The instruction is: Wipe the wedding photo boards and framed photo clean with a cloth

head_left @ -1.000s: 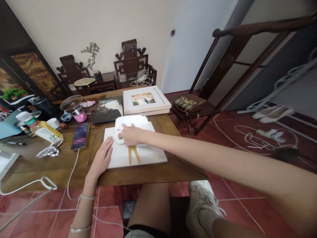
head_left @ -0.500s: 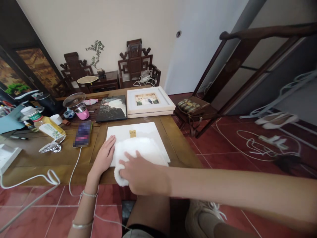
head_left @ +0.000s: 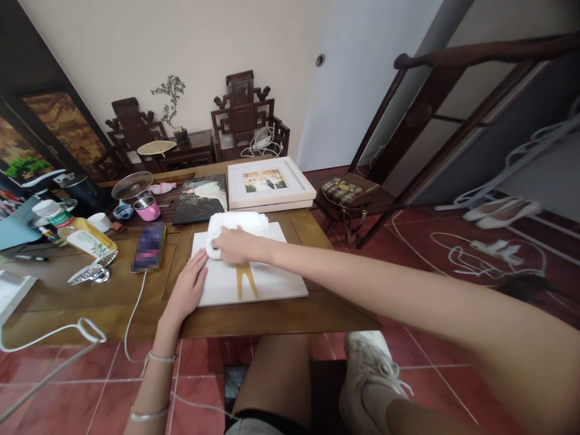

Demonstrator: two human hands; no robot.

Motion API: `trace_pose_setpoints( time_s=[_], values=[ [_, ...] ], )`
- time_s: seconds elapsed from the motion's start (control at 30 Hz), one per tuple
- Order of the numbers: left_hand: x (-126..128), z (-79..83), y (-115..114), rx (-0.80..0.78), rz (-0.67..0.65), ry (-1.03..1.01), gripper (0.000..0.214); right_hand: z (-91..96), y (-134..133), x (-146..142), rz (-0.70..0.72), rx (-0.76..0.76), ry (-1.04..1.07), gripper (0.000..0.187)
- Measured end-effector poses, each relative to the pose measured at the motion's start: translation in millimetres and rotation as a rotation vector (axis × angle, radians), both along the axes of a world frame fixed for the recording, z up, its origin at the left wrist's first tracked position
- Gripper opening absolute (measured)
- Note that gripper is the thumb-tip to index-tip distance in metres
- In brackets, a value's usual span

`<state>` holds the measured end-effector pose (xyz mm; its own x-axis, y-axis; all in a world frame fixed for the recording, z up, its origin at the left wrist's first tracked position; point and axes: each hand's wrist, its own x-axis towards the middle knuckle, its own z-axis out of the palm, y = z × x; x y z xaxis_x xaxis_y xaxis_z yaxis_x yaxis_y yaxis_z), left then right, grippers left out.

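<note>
A white canvas-like panel (head_left: 281, 281) lies flat near the front edge of the table, with two yellow leg-like shapes (head_left: 246, 284) showing on it. My left hand (head_left: 188, 287) rests on the panel's left edge, fingers stretched out and holding nothing. Reaching in from the right, my right hand (head_left: 233, 244) grips a folded white fluffy cloth (head_left: 242, 220) and presses it onto the far part of the panel. The cloth and hand hide the upper part of the yellow picture.
Behind the panel lie a dark picture (head_left: 199, 199) and a pale picture frame (head_left: 269, 199). To the left are a phone (head_left: 149, 244) on a cable, a clear hair claw (head_left: 95, 270), a bottle of yellow liquid (head_left: 81, 232) and a pink mug (head_left: 147, 208). A chair (head_left: 408, 121) stands right.
My right hand has pushed the cloth away from me, from the panel's near part to its far part. The yellow legs now show, and the yellow head is covered. My left hand stays put.
</note>
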<state>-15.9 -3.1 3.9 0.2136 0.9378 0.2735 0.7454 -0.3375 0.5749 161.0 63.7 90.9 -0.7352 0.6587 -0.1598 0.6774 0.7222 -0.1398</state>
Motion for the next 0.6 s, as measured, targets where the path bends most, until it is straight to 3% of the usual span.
trace_pose_setpoints(
  time_s=[0.2,0.37,0.47,0.6],
  values=[
    [-2,-1.7,1,0.008,-0.031,-0.020,0.045,2.7,-57,-4,0.005,-0.023,-0.029,0.035],
    [-1,-0.7,0,-0.020,-0.009,-0.039,0.046,18.6,-108,5,0.194,-0.110,-0.045,0.025],
    [-1,-0.4,-1,-0.019,-0.015,-0.022,0.046,17.7,-106,16,0.219,-0.205,0.049,0.023],
    [-1,-1.3,-1,-0.020,-0.015,-0.015,0.047,11.8,-67,29,0.110,-0.219,0.099,0.027]
  ],
)
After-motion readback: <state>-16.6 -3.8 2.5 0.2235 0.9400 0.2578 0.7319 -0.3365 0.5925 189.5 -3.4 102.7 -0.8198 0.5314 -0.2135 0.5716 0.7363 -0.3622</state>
